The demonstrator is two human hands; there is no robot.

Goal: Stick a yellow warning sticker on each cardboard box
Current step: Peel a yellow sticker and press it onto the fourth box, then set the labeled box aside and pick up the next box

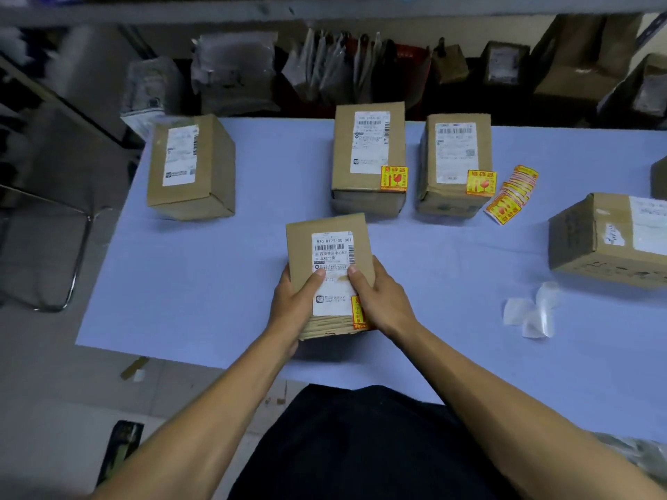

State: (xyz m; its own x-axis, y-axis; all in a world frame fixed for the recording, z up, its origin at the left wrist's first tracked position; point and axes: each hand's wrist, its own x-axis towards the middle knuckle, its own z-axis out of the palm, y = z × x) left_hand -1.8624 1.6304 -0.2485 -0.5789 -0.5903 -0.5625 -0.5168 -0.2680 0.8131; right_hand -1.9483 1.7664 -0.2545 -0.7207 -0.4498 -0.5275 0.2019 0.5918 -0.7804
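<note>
- We count 5 cardboard boxes fully on the desk (pixel 216 283), plus a corner of what may be a 6th at the far right edge. The largest is the right box (pixel 606 240); then come the far-left box (pixel 191 167), the far-centre box (pixel 368 157) and the far-right box (pixel 454 164).
- The smallest is the held box (pixel 330 247), at the near centre. We judge it light and stiff, its taped near end slicker than the bare card, so we would hold it by its 2 long sides.
- Our left hand (pixel 294 308) and right hand (pixel 382 301) grip those sides, thumbs pressed on its white label.
- 3 boxes carry a yellow sticker (pixel 394 178); 2 look bare.
- 1 fanned sticker stack (pixel 512 194) lies just right of the far-right box: thin, floppy, best lifted by an edge.
- About 3 peeled backings (pixel 530 312) lie near right.
</note>
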